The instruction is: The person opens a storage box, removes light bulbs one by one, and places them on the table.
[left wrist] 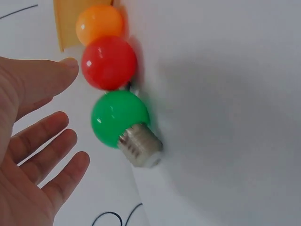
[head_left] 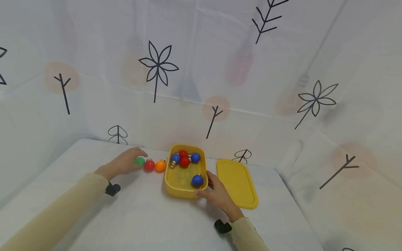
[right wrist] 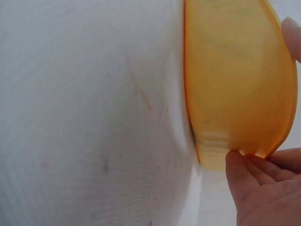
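My left hand [head_left: 123, 162], its fingers spread, is around the green bulb [head_left: 139, 160]; in the left wrist view the hand [left wrist: 37, 141] stands apart from the green bulb [left wrist: 117, 115]. A red bulb [head_left: 149, 165] and an orange bulb [head_left: 160, 165] lie in a row beside it, left of the yellow container [head_left: 180, 192]. My right hand [head_left: 219, 194] grips the container's near right corner, thumb at the front rim, fingers along the side. The right wrist view shows fingertips of the hand [right wrist: 268, 188] against the container wall [right wrist: 240, 80].
Inside the container are three blue bulbs [head_left: 197, 180] and two red bulbs [head_left: 184, 161]. A yellow lid [head_left: 237, 183] lies flat to its right on the white table [head_left: 141, 216]. Behind the table hangs a white cloth [head_left: 194, 122] with plant drawings.
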Motion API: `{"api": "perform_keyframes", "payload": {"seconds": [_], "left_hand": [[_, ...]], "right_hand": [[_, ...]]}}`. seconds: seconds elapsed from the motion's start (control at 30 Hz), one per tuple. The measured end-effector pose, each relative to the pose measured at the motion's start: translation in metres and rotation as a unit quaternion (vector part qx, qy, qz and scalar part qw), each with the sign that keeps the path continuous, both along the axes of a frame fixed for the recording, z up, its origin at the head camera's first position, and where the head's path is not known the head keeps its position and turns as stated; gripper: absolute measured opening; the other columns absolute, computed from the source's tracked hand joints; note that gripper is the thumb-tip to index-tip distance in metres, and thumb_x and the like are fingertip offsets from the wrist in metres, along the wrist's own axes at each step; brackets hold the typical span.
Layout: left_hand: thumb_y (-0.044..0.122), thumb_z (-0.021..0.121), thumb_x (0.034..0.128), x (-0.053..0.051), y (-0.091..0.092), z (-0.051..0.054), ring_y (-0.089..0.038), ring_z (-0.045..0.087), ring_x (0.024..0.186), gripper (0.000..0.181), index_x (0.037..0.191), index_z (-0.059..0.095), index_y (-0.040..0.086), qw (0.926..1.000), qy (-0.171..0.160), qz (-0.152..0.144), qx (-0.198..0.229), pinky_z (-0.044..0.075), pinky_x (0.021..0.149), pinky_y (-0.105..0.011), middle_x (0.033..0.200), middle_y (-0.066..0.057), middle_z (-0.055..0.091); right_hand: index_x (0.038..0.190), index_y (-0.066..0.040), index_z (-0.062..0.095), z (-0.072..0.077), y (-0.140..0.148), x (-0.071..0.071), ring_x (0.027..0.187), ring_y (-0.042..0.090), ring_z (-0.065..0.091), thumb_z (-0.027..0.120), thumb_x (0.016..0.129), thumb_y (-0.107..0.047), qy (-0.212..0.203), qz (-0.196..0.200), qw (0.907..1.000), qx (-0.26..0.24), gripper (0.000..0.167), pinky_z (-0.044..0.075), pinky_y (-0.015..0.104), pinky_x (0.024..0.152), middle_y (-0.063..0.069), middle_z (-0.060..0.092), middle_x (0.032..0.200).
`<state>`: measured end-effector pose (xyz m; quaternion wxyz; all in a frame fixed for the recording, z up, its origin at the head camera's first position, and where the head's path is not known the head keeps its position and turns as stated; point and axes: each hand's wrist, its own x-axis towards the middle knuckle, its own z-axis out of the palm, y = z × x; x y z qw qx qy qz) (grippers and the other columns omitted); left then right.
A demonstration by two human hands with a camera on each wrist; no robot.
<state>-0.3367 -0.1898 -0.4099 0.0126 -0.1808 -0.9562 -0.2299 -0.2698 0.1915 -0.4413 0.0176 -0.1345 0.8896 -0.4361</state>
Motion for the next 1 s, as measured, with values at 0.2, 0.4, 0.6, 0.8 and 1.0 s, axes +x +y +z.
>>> {"api": "perform_keyframes", "payload": {"seconds": [0.2, 0.4, 0.6, 0.8, 1.0], "left_hand": [[0.022, 0.074, 0.0844, 0.009, 0.022, 0.008, -0.035, 0.042, 0.125, 0.041, 0.122, 0.062, 0.013, 0.999, 0.013, -0.033, 0.027, 0.037, 0.102, -0.057, 0.132, -0.012, 0.052], [0.017, 0.073, 0.0844, 0.015, 0.05, 0.018, -0.029, 0.05, 0.116, 0.036, 0.119, 0.064, 0.013, 0.9959, 0.03, -0.072, 0.046, 0.043, 0.099, -0.049, 0.124, -0.006, 0.055], [0.017, 0.071, 0.0862, 0.018, 0.073, 0.019, -0.026, 0.052, 0.115, 0.033, 0.118, 0.065, 0.013, 0.9906, 0.057, -0.113, 0.051, 0.043, 0.1, -0.046, 0.121, -0.006, 0.057], [0.021, 0.071, 0.0864, 0.017, 0.095, 0.018, -0.025, 0.053, 0.113, 0.031, 0.116, 0.065, 0.015, 0.9881, 0.061, -0.137, 0.036, 0.043, 0.1, -0.042, 0.119, -0.005, 0.057], [0.019, 0.071, 0.0866, 0.017, 0.114, 0.016, -0.024, 0.051, 0.117, 0.03, 0.116, 0.065, 0.015, 0.9852, 0.069, -0.153, 0.035, 0.042, 0.102, -0.042, 0.123, -0.004, 0.058]], "right_hand": [[0.15, -0.007, 0.024, 0.0, 0.001, 0.001, 0.134, 0.027, 0.039, 0.076, 0.077, -0.046, -0.003, 0.001, 1.0, -0.003, 0.097, 0.034, 0.045, 0.108, 0.01, 0.035, 0.15], [0.15, -0.008, 0.024, 0.001, 0.001, 0.001, 0.134, 0.026, 0.038, 0.076, 0.077, -0.046, -0.008, -0.003, 1.0, -0.001, 0.098, 0.034, 0.044, 0.108, 0.009, 0.035, 0.15], [0.15, -0.008, 0.024, -0.002, 0.001, -0.001, 0.134, 0.026, 0.039, 0.076, 0.077, -0.048, -0.001, 0.003, 1.0, -0.002, 0.098, 0.034, 0.044, 0.108, 0.009, 0.036, 0.149], [0.15, -0.008, 0.024, -0.004, 0.001, -0.002, 0.133, 0.025, 0.04, 0.076, 0.077, -0.048, 0.003, 0.003, 1.0, -0.002, 0.098, 0.034, 0.043, 0.107, 0.007, 0.035, 0.149], [0.15, -0.008, 0.024, -0.002, 0.001, -0.002, 0.133, 0.025, 0.04, 0.075, 0.078, -0.046, 0.008, 0.008, 0.9999, -0.004, 0.097, 0.034, 0.044, 0.107, 0.008, 0.036, 0.149]]}}
